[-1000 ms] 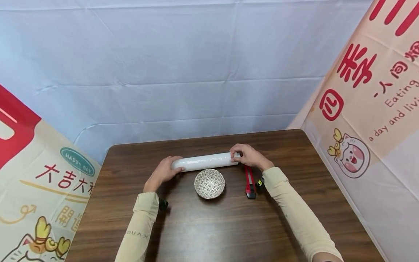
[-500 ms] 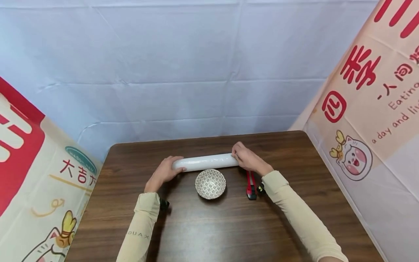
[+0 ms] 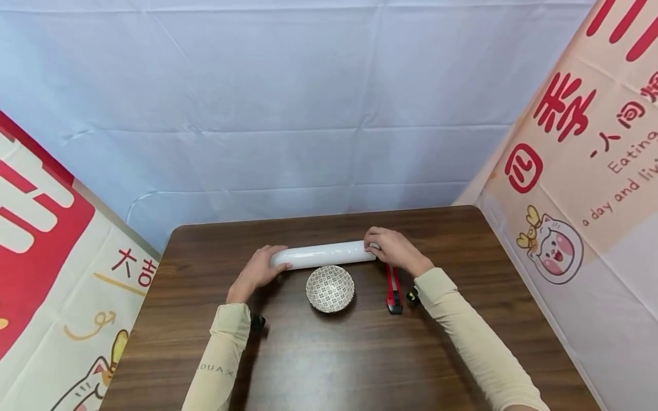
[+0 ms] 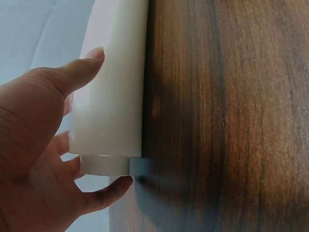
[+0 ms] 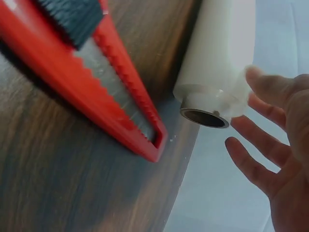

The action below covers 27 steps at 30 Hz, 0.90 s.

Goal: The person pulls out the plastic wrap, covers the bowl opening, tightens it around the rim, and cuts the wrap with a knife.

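A white, glossy roll of cling film (image 3: pixel 324 254) lies across the far part of the table. My left hand (image 3: pixel 261 267) grips its left end, thumb over the film and fingers round the far side, one fingertip beside the protruding core in the left wrist view. At the other end, my right hand (image 3: pixel 392 248) has its thumb and fingers on the roll's edge. The right wrist view shows the hollow core (image 5: pixel 205 117), with the lower fingers spread loosely beyond it. A patterned bowl (image 3: pixel 330 289) stands just in front of the roll.
A red utility knife (image 3: pixel 394 294) with a black slider lies right of the bowl, close to the right wrist. The wooden table's (image 3: pixel 329 359) far edge runs behind the roll. A white cloth (image 3: pixel 288 114) hangs behind, with printed banners (image 3: pixel 555 245) on both sides.
My right hand's fingers curl in at the roll's end, then lift and spread slightly again. The left hand, roll and bowl stay about where they were; the camera view shifts slightly.
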Motion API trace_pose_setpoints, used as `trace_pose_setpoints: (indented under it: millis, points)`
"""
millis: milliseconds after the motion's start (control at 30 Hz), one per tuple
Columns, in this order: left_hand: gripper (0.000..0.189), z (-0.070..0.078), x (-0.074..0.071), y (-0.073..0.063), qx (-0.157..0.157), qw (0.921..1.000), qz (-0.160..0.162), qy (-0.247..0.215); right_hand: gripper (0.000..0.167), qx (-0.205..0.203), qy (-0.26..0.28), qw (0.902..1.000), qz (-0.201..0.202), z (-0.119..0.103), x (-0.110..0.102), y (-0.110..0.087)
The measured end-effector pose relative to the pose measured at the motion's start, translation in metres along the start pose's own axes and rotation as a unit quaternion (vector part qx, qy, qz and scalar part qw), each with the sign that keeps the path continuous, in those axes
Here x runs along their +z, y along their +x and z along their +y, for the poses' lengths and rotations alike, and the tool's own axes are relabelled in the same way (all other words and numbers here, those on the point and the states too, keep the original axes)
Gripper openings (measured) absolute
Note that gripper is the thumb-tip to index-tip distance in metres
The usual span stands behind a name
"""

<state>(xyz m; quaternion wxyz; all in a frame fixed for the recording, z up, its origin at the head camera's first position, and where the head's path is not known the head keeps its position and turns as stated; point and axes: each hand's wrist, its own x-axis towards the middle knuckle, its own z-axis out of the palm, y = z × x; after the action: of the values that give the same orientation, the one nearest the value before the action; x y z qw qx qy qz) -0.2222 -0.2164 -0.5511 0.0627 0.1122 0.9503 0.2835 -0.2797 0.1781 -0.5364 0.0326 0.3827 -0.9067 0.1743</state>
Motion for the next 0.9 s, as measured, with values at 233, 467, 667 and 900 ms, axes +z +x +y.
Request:
trace_pose_setpoints:
  millis: [233,467,667,900]
  points:
    - [0.058,-0.001,0.001,0.0,-0.001,1.0,0.004,0.001,0.013,-0.016,-0.039,0.9989,0.019,-0.001,0.01,0.003]
    - [0.058,-0.004,0.006,0.001,0.001,1.0,0.006,-0.006,0.017,0.069,0.065,0.995,0.031,0.001,0.012,0.0]
    - [0.059,0.001,0.004,0.002,-0.013,0.9999,-0.005,0.01,0.04,0.067,0.098,0.9929,0.01,0.004,0.01,0.0]
    - [0.06,0.025,-0.002,0.006,-0.029,0.9959,-0.025,0.082,0.011,0.036,0.089,0.992,0.083,-0.002,0.015,0.015]
